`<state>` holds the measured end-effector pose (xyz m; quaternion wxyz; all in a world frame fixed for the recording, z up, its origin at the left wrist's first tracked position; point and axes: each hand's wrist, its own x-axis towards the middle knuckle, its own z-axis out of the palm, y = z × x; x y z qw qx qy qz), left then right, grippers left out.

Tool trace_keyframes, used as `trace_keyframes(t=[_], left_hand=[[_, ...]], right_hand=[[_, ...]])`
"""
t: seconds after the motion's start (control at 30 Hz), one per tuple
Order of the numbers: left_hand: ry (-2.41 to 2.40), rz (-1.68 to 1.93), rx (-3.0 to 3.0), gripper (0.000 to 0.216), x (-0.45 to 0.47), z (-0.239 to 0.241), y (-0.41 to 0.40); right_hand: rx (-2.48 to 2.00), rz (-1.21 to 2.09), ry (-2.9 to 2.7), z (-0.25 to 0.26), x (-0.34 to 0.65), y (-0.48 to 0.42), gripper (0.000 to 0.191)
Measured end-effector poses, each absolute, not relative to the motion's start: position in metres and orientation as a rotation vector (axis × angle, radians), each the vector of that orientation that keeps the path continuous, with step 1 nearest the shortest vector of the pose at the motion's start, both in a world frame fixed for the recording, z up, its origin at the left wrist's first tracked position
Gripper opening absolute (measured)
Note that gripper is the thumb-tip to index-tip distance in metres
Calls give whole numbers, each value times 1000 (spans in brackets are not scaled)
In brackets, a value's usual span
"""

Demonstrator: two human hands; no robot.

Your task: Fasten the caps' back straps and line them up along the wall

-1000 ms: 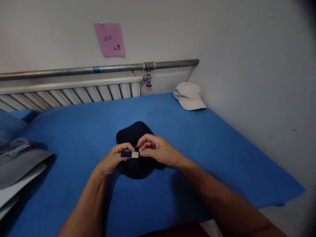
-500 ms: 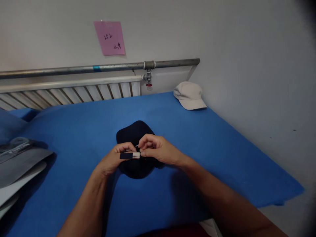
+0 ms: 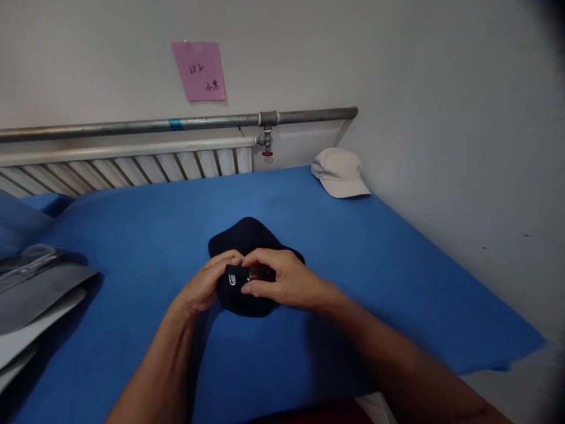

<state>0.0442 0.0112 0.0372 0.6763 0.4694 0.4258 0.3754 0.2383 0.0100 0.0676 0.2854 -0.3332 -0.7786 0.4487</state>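
A dark navy cap lies on the blue-covered surface in front of me, its brim toward the far left. On its near side a strap with a small silver metal buckle faces up. My left hand grips the cap from the left, fingertips closed beside the strap. From the right, my right hand curls round the cap, its thumb low near the strap and its forefinger close to the left fingertips. The fingers of both hands partly hide the strap.
A beige cap sits at the far right by the wall. At left lies a pile of grey and white caps. Behind the blue cover stand a white radiator and a metal pipe. A pink note hangs above.
The strap's light-coloured end, which stuck out flat between my hands, no longer shows. The silver buckle has come into view. My right hand has shifted slightly down and curled more round the cap.
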Motion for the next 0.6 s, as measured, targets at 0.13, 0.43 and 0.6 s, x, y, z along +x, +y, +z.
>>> trace_keyframes(t=[0.13,0.43,0.6], left_hand=[[913,974,1146,32,37,37,10],[948,798,1502,24,27,52,2],[914,830,1451,23,22,49,4]], right_hand=[[-898,1000,-2157,63,238,11,14],[-856,880,-2171,56,239,11,17],[-852,920,-2176,61,242,10,17]])
